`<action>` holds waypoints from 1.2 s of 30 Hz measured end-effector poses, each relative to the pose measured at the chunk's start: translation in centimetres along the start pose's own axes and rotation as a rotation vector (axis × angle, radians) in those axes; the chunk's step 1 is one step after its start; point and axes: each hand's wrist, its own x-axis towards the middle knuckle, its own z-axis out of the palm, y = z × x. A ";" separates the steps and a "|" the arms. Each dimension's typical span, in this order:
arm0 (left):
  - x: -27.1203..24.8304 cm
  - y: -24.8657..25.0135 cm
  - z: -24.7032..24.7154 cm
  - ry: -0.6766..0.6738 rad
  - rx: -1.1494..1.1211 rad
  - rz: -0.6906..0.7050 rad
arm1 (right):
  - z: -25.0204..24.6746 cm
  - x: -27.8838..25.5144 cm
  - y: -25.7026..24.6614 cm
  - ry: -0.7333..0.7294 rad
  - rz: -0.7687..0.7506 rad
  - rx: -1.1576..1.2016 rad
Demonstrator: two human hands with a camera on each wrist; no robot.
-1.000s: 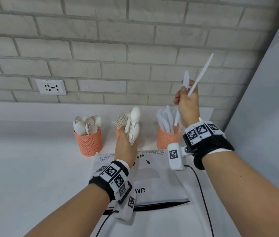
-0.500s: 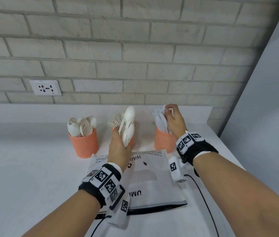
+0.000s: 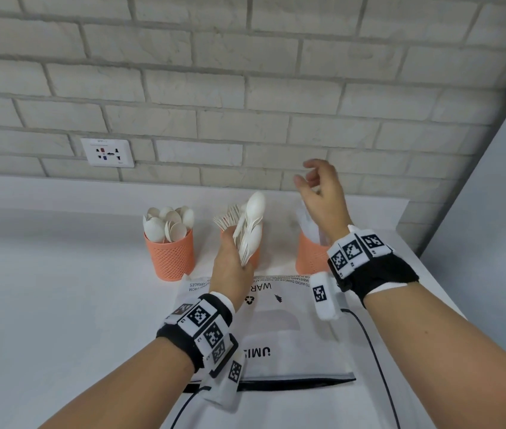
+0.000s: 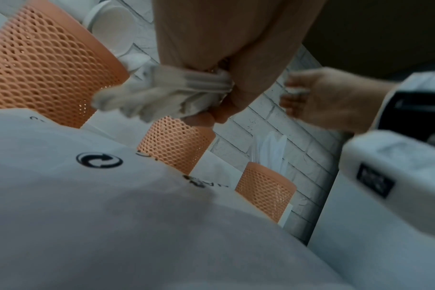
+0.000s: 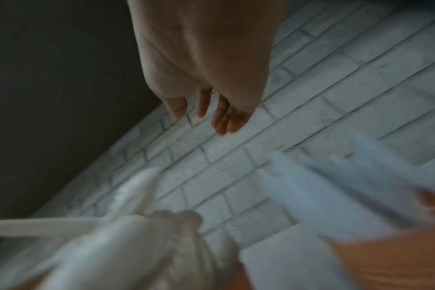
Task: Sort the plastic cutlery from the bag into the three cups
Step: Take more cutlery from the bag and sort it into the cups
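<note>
**Cutlery sort: left hand holds a bundle, right hand free**

Item 1. My left hand [image 3: 230, 261], raised in front of the middle cup, has its fingers curled round a bundle of white plastic spoons and forks [image 3: 247, 230], bowls and tines pointing up. The left wrist view shows the handle ends [image 4: 162, 92] sticking out under the palm.

Item 2. My right hand [image 3: 323, 196] hangs above the right cup with fingers loosely spread and nothing in them; the right wrist view, though blurred, shows the same slack fingers [image 5: 221, 117].

Item 3. Left orange perforated plastic cup [image 3: 169, 258], filled with white plastic spoons [image 3: 168, 224], bowls up.

Item 4. Middle orange perforated cup [image 4: 174, 145], mostly hidden behind my left hand in the head view; fork tines show above it.

Item 5. Right orange perforated cup [image 3: 310, 255], holding white plastic knives [image 4: 271, 151], upright.

Item 6. Flat white plastic bag with black printed warning text [image 3: 279, 323], lying on the white countertop [image 3: 59, 305] just in front of the three cups, beneath both wrists.

Item 7. White wall socket [image 3: 107, 152] on the pale brick wall [image 3: 245, 88] behind.
</note>
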 end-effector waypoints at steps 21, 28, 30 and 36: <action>0.7 0.0 -1.2 -0.148 -0.156 -0.106 | 2.4 -5.2 -7.5 -0.530 0.054 -0.209; 1.7 1.7 -2.9 -0.311 -0.774 -0.331 | 2.6 -5.9 -5.7 -0.209 0.101 0.051; 2.1 1.9 -3.4 -0.295 -0.878 -0.375 | 3.1 -6.5 -4.8 -0.232 0.169 0.055; 2.5 1.9 -4.9 -0.323 -1.043 -0.364 | 4.6 -8.2 -3.4 -0.347 0.231 0.002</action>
